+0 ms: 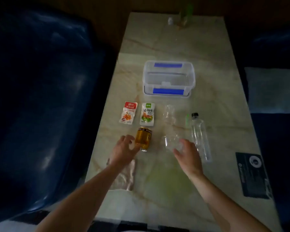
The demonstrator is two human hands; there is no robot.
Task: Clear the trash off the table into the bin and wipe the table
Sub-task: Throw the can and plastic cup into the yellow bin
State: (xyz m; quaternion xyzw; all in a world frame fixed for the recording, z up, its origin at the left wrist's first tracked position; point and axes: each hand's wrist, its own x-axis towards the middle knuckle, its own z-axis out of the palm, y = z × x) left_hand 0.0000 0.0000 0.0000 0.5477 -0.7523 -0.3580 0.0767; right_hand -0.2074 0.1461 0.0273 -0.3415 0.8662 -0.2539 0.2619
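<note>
Left hand (124, 149) fingers spread, tips touching amber can (143, 138) lying near table (216, 67) left edge. Right hand (186, 152) open over crumpled clear plastic (172, 141). Two snack packets (137, 113) beyond, print unreadable.

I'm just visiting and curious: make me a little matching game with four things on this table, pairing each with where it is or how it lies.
Things:
1. golden can
2. clear bottle
3. plastic box
4. red snack packet

Places:
A. lying on its side, black cap pointing away
B. beyond the packets, mid-table
C. at the left hand
D. left of the green snack packet

Pairs: 1-C, 2-A, 3-B, 4-D
</note>
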